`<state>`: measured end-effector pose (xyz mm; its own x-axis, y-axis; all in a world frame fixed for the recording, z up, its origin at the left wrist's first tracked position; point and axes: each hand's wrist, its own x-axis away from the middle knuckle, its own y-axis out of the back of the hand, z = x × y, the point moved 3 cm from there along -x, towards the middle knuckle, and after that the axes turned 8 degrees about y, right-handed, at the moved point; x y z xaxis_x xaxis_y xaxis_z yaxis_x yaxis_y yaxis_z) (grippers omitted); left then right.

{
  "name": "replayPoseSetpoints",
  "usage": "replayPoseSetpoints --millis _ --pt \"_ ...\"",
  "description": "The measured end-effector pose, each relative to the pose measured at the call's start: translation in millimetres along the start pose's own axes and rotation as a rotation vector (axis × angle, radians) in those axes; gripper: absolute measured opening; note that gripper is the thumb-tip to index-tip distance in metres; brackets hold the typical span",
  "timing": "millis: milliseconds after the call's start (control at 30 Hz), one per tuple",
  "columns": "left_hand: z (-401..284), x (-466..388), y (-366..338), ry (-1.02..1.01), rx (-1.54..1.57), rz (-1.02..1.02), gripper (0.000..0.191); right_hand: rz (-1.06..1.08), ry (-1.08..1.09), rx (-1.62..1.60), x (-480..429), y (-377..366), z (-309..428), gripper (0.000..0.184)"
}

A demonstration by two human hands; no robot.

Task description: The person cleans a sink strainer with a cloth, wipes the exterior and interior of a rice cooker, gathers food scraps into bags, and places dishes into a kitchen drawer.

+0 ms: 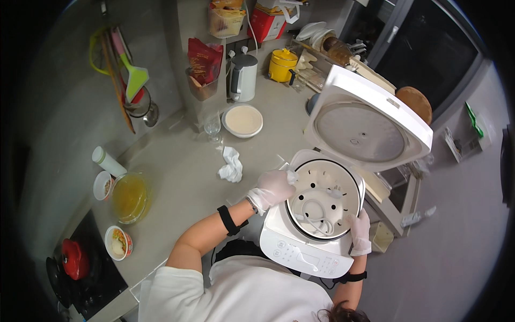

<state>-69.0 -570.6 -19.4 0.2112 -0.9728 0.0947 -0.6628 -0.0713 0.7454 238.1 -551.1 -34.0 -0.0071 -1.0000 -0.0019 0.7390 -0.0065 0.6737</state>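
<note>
A white rice cooker (277, 241) stands before me with its lid (362, 131) raised. Inside its white bowl (318, 177), which has dark holes and a black rim, lies a coiled white power cord (328, 225) with a plug. My left hand (275, 187), in a thin translucent glove, is at the bowl's left rim and holds a crumpled white tissue (292, 176). Also gloved, my right hand (359, 231) grips the cooker's right side; some of its fingers are hidden. Another crumpled tissue (231, 165) lies on the counter to the left.
On the counter (177, 173) are a wine glass (212, 126), a lidded bowl (243, 120), a kettle (243, 78) and a yellow electric pot (283, 64). Left are a glass bowl of yellow liquid (129, 197), a food cup (118, 243) and a cooktop (96, 265). A dish rack (322, 72) stands behind the lid.
</note>
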Motion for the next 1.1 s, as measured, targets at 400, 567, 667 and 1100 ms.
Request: replayPoseSetpoints --millis 400,567,667,1100 --pt "37 -224 23 0.460 0.059 -0.265 0.031 0.331 0.279 0.077 -348 -114 77 0.037" --pt "48 -274 4 0.585 0.136 -0.291 0.031 0.473 0.406 0.198 -432 -145 88 0.038" --pt "54 -295 -1 0.655 0.114 -0.324 0.031 0.537 0.443 0.258 -464 -165 98 0.036" --pt "103 -334 -6 0.602 0.171 -0.370 0.035 0.636 0.480 0.311 -519 -227 121 0.035"
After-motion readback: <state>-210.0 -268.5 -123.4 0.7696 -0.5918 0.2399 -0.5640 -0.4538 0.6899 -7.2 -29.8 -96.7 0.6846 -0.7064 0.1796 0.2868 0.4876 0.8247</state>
